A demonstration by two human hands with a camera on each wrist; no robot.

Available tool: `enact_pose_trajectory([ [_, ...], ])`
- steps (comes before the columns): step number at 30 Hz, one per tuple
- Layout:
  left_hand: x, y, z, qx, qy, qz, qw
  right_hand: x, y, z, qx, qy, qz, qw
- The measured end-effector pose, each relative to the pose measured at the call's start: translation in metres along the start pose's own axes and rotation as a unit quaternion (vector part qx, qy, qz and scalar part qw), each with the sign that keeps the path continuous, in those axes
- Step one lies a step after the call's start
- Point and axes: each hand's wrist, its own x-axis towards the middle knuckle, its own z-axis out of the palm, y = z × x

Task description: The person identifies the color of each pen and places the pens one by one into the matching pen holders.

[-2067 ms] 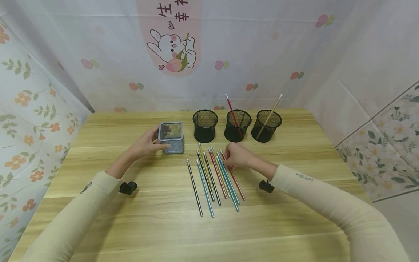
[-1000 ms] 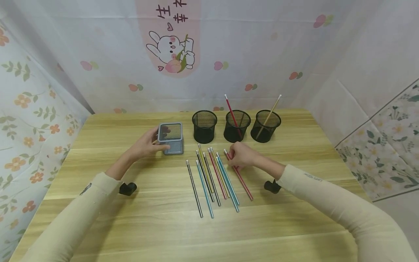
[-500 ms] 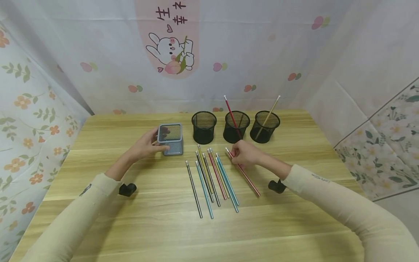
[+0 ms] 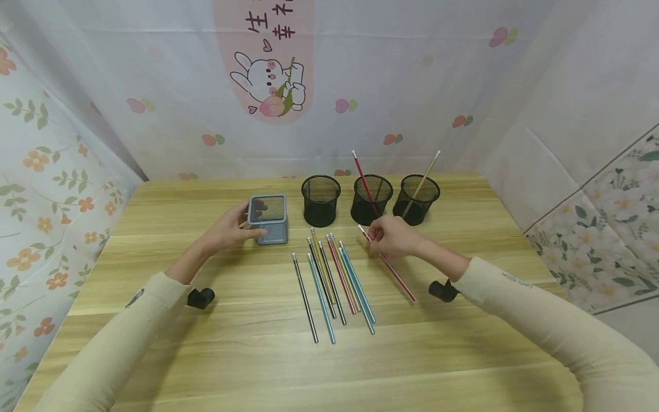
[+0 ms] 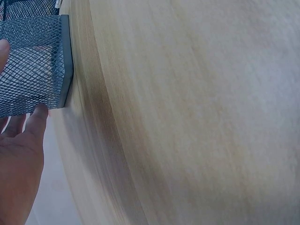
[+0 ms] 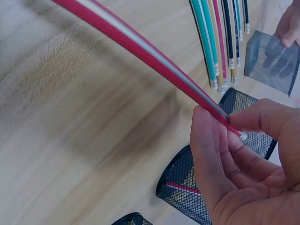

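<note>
My left hand (image 4: 226, 232) holds a grey square mesh pencil holder (image 4: 272, 231) on the table, thumb on its near side and fingers around the far left. In the left wrist view the fingertips touch the mesh holder (image 5: 30, 70). Between thumb and fingers my right hand (image 4: 395, 236) pinches a red pencil (image 4: 396, 277) near its white eraser end. The right wrist view shows this pencil (image 6: 154, 61) slanting off the table, with a shadow below. To its left lie several pencils (image 4: 337, 280) in black, blue, yellow and red, erasers pointing away from me.
Three round black mesh holders stand at the back: the left one (image 4: 320, 213) without a visible pencil, the middle one (image 4: 366, 212) with a red pencil, the right one (image 4: 412, 210) with a yellow pencil. A patterned curtain (image 4: 386, 86) hangs behind the table (image 4: 231, 355).
My right hand has drawn the red pencil away from the row to the right, and its lower end has swung right and lifted. The left hand and grey holder have stayed put.
</note>
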Motion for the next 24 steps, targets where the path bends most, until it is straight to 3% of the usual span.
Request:
enact_pose_trajectory([
  [24, 0.0, 0.0, 0.0, -0.003, -0.002, 0.002, 1.0, -0.007, -0.011, -0.016, 0.0, -0.007, 0.004, 1.0],
])
